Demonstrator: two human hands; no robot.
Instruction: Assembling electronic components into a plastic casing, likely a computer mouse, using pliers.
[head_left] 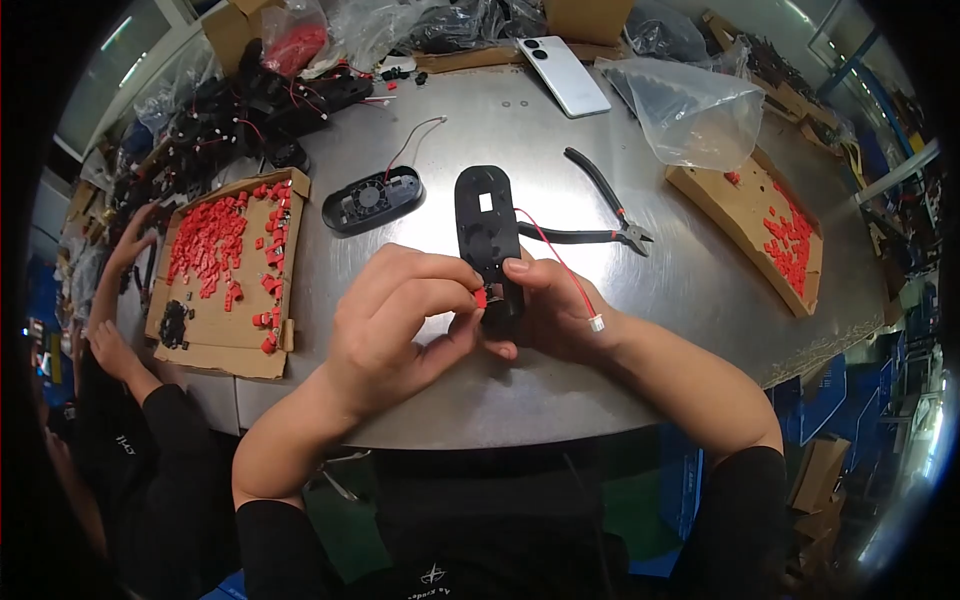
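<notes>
My right hand [555, 300] grips a long black plastic housing [487, 210] with rounded ends and a square cutout near its top. Between the fingertips of my left hand [405, 310] is a small red plastic part [480, 298], pressed against the housing's lower end. A thin red wire [560, 262] runs from the housing over my right hand to a white connector [597, 323]. Beyond the left hand lies an oval black shell [375, 200] with a small fan and a wire. Diagonal cutters [610, 215] rest with handles spread, just past the right hand.
A cardboard tray [215, 345] of red and black parts stands at left, another tray [720, 205] with red parts at right. A white phone [565, 78] and a clear plastic bag [695, 115] lie at the back. At far left, a co-worker's hands [118, 350] are beside the tray.
</notes>
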